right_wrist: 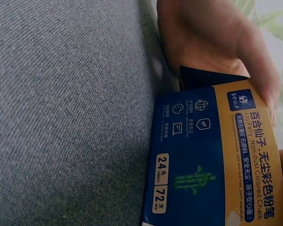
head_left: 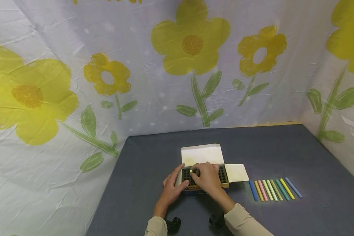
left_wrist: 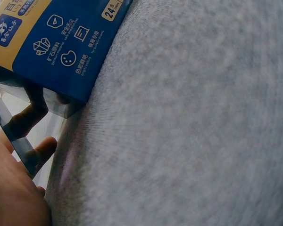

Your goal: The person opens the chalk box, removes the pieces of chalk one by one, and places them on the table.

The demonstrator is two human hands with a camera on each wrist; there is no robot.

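Note:
A blue and yellow box of colored chalk [head_left: 194, 188] stands on the dark table with its lid turned back, showing a tray of round holes. My left hand [head_left: 171, 190] grips the box's left end, the thumb at the front edge and the fingers along the side. Over the tray, my right hand [head_left: 207, 178] pinches a pale yellow-green chalk stick [head_left: 191, 171], which stands upright at the holes; how deep it sits is hidden. The right wrist view shows the printed front of the chalk box [right_wrist: 193, 155] and my left hand [right_wrist: 212, 37] around its end.
Right of the box, several chalk sticks [head_left: 271, 190] lie in a slanting row on the table [head_left: 283, 147]. The white lid [head_left: 202, 154] leans back and a white side flap [head_left: 236, 172] sticks out right. Two black objects [head_left: 174, 224] show near my wrists. A flowered cloth [head_left: 153, 108] hangs behind.

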